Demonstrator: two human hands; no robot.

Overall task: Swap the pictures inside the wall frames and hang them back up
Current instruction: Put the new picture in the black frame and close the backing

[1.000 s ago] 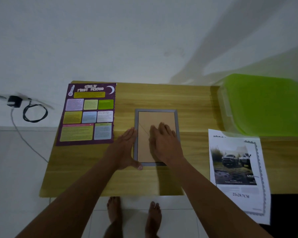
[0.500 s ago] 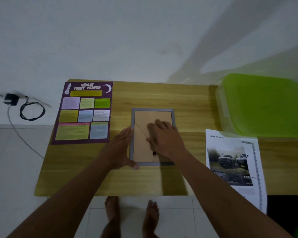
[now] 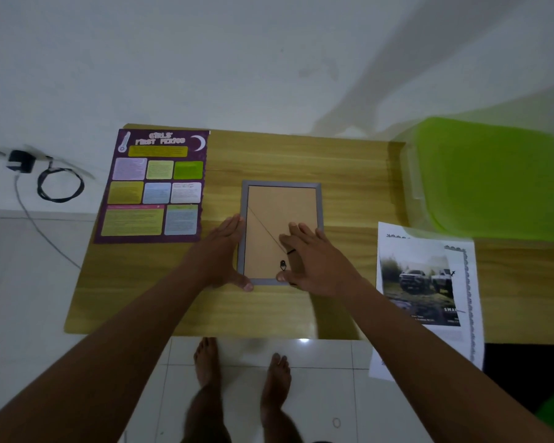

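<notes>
A grey picture frame (image 3: 281, 185) lies face down in the middle of the wooden table (image 3: 349, 193), its brown backing board, hanging cord and small metal hook showing. My left hand (image 3: 222, 256) lies flat against the frame's left edge, thumb at its near left corner. My right hand (image 3: 314, 260) rests flat on the lower right part of the backing, fingers spread, thumb on the near edge. A purple poster (image 3: 155, 187) lies flat at the left. A white print of trucks (image 3: 426, 289) lies at the right, overhanging the table's near edge.
A plastic bin with a bright green lid (image 3: 490, 177) stands at the table's back right. The white wall rises just behind the table. On the floor at the left lies a black charger with a coiled cable (image 3: 50, 182). My bare feet stand below the near edge.
My right hand has slid from the middle of the backing towards its right side, uncovering the hook and cord. My left hand stays at the left edge.
</notes>
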